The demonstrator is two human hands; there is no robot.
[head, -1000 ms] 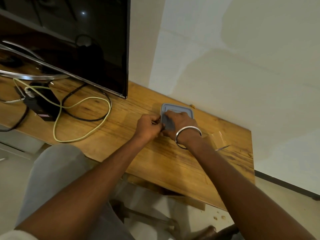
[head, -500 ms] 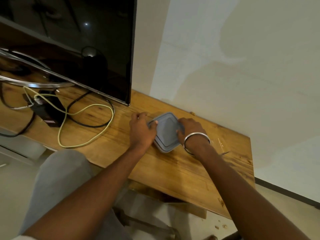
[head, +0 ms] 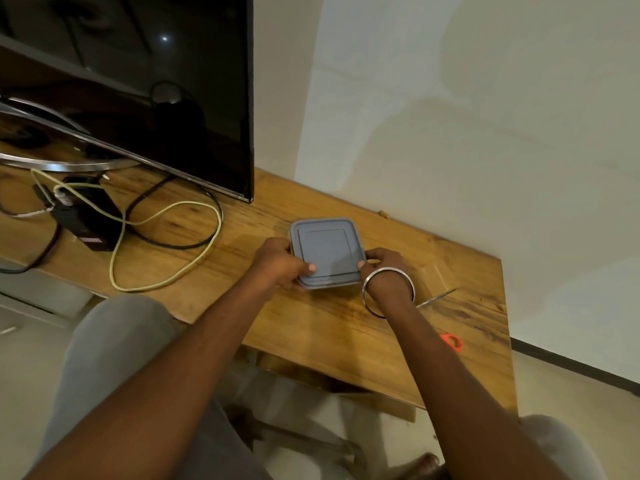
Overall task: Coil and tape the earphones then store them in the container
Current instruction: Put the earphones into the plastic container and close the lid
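A square container with a grey-blue lid sits on the wooden table, lid on. My left hand grips its left side, thumb laid over the lid's near corner. My right hand, with a metal bangle on the wrist, grips the right side with its thumb on the lid's edge. The earphones are not visible. A roll of clear tape lies just right of my right wrist.
Scissors with orange handles lie at the right, blades partly under my forearm. A television stands at the left rear with a black box and loose cables in front. The wall runs along the table's far edge.
My hands were together over the lid one second ago. They have since spread to opposite sides of the container, which turned to sit squarer, and my view moved closer.
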